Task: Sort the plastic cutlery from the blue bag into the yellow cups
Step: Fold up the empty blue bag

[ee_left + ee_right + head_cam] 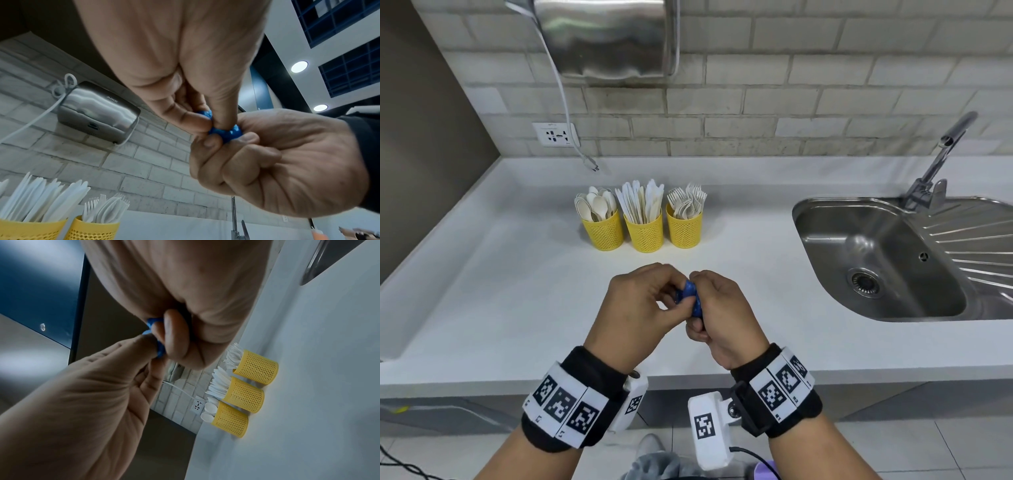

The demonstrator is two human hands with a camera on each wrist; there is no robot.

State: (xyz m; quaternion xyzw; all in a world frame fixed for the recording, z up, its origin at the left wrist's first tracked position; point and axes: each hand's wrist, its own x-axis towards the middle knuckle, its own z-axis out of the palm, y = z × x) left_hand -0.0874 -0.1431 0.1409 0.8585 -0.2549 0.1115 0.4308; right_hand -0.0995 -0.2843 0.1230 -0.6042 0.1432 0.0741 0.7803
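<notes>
Crumpled blue plastic bag, scrunched small, sits above the near white tabletop, pinched btwn both hands. Left hand fingers curl round it; right hand fingers clamp its other side. Three yellow mesh cups w/ white cutlery stand farther back, well apart.

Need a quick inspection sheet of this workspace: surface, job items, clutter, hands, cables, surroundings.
Surface: white counter, steel sink set in on the right.
Job's things: three yellow cups in a row, spoons, knives, forks sorted one kind per cup; blue bag crumpled small between both hands.
Clutter: nothing seen.
Grippers: left hand and right hand both pinch the bag above the counter.
Cables: white cord, its plug hanging loose beside the wall outlet.
Surroundings: brick-tile wall, steel wall unit, faucet.
</notes>
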